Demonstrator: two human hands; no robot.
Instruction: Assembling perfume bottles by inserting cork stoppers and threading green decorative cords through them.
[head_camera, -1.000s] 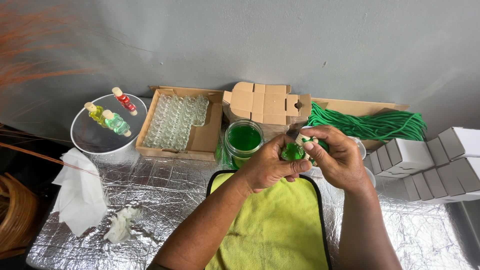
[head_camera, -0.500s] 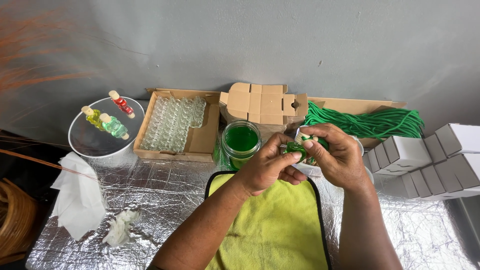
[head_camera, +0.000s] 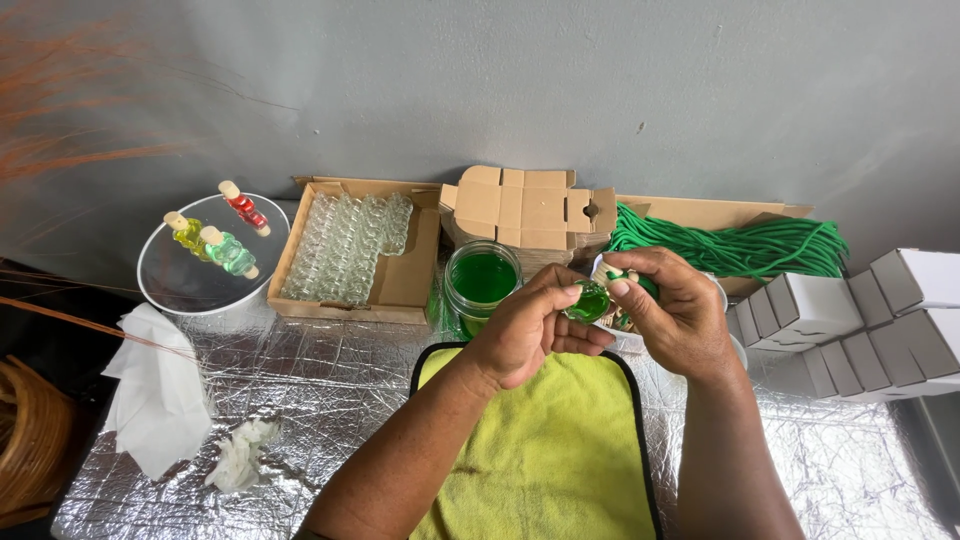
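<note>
Both hands, the left hand and right hand, are pinching a small green-filled glass bottle together above the yellow cloth at the counter's near edge.

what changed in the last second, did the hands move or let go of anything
Little changed. Both hands still hold the small green bottle between them, left hand and right hand shifted only slightly, nothing let go. The green jar, yellow cloth and white boxes stayed put.

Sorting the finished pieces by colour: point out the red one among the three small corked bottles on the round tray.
The red bottle is the one farthest back and rightmost on the round tray. The yellow bottle lies left of it and the green bottle nearer the front.
</note>
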